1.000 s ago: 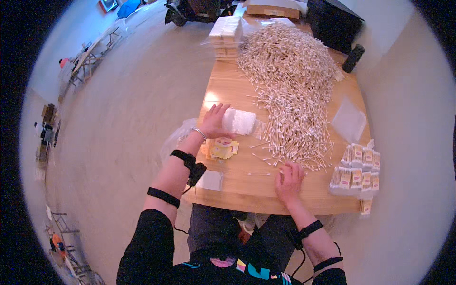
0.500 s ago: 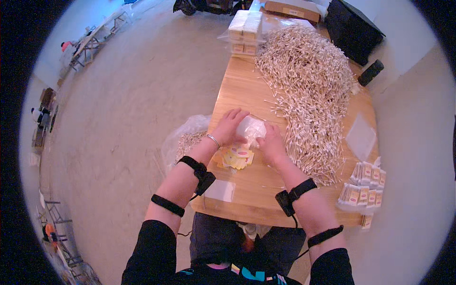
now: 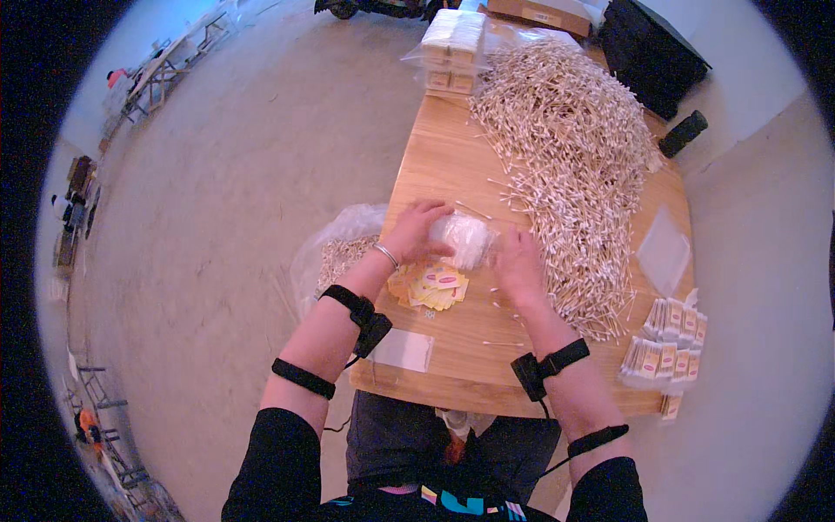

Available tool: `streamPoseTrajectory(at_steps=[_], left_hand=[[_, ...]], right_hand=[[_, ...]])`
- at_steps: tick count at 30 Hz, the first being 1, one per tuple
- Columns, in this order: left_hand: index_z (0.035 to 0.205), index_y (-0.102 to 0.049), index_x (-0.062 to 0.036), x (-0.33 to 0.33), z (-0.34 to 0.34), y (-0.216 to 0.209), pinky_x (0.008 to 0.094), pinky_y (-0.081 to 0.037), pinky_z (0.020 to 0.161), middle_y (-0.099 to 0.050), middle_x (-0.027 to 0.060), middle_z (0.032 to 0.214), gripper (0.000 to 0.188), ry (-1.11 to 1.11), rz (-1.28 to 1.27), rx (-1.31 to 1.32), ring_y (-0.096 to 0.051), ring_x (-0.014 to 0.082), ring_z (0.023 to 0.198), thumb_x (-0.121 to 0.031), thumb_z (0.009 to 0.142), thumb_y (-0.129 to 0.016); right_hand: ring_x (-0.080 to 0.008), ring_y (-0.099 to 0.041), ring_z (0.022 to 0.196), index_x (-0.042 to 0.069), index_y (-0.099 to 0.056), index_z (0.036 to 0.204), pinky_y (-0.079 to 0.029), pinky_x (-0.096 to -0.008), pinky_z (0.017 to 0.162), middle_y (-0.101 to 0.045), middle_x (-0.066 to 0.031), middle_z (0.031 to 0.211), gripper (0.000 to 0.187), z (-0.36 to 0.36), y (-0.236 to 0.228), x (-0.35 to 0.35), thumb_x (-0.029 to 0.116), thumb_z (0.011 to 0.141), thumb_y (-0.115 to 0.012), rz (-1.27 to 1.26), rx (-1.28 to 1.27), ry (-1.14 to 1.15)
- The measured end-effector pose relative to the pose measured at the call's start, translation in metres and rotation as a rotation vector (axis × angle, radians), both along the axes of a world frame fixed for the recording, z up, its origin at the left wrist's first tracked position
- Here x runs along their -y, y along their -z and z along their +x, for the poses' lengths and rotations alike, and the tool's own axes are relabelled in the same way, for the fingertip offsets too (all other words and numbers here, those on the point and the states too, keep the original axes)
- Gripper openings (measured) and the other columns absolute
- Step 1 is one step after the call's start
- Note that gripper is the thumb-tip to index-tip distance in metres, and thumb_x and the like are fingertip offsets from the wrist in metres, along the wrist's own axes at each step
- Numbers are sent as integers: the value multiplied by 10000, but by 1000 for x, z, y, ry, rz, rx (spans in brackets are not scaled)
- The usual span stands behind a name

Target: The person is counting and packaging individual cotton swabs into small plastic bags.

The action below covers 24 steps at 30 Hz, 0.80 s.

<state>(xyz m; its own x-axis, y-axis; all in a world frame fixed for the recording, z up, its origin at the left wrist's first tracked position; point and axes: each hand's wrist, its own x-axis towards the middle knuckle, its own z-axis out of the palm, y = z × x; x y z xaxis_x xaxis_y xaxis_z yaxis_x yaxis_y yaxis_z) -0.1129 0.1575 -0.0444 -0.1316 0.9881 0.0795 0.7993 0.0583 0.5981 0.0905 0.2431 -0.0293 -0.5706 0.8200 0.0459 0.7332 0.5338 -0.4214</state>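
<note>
A clear plastic bag with a white bundle inside (image 3: 468, 238) lies on the wooden table in front of me. My left hand (image 3: 419, 233) grips its left end, fingers on the far side and thumb on the near side. Close by the bag's right end is my right hand (image 3: 519, 264), its fingers bent and blurred, so their hold is unclear. Just nearer than the bag, a loose pile of yellow and white printed cards (image 3: 435, 285) is spread out. A large heap of cotton swabs (image 3: 570, 165) reaches down the table to the right of my right hand.
Filled swab packs (image 3: 661, 358) lie at the right edge, with a flat clear sheet (image 3: 664, 252) beyond. Wrapped packs (image 3: 454, 52) are stacked at the far edge, near a black box (image 3: 652, 56). A plastic sack of swabs (image 3: 341, 261) stands left of the table.
My right hand has shifted right, away from the bag's middle, uncovering more of it. The left hand stays at the left end. The bag now sits slightly further right.
</note>
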Motion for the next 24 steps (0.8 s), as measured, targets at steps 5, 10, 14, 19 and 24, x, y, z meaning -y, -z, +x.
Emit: streamPoseTrajectory(at_steps=[5, 10, 14, 19, 24], left_hand=[[1249, -494, -126, -2, 7, 5, 434, -264, 1055, -398, 137, 1348, 752, 27, 9, 29, -334, 340, 1252, -345, 596, -797], [1230, -504, -126, 1, 4, 13, 441, -242, 1067, -383, 142, 1363, 731, -7, 69, 33, -302, 356, 1273, -342, 595, -795], [1205, -517, -123, 3, 1, 13, 446, -243, 1066, -382, 145, 1363, 699, 21, 51, 27, -293, 363, 1276, -333, 597, -792], [1180, -529, -122, 6, 3, 16, 445, -246, 1065, -388, 149, 1356, 658, -35, 51, -1, -293, 368, 1273, -349, 615, -777], [1165, -533, -79, -3, 5, 13, 426, -258, 1061, -439, 170, 1303, 570, -42, 87, 30, -349, 352, 1243, -306, 680, -728]], right_hand=[[-368, -498, 1000, 11, -528, 1055, -419, -434, 860, -513, -210, 1054, 353, -7, 9, -1, 39, 711, -602, -38, -115, 39], [-347, -534, 944, 23, -586, 972, -438, -415, 822, -557, -202, 959, 260, -15, 13, -2, 45, 713, -603, -82, -129, 45], [-352, -587, 848, 10, -576, 912, -467, -419, 764, -599, -200, 844, 173, -7, -2, -20, 93, 762, -558, -182, -56, 68], [-309, -630, 733, -1, -557, 907, -491, -390, 686, -630, -174, 791, 146, -1, -31, -23, 86, 794, -527, -241, -298, 72], [-165, -636, 674, 5, -570, 914, -490, -302, 602, -638, -95, 736, 127, -6, -35, -26, 69, 805, -559, -486, -603, 2]])
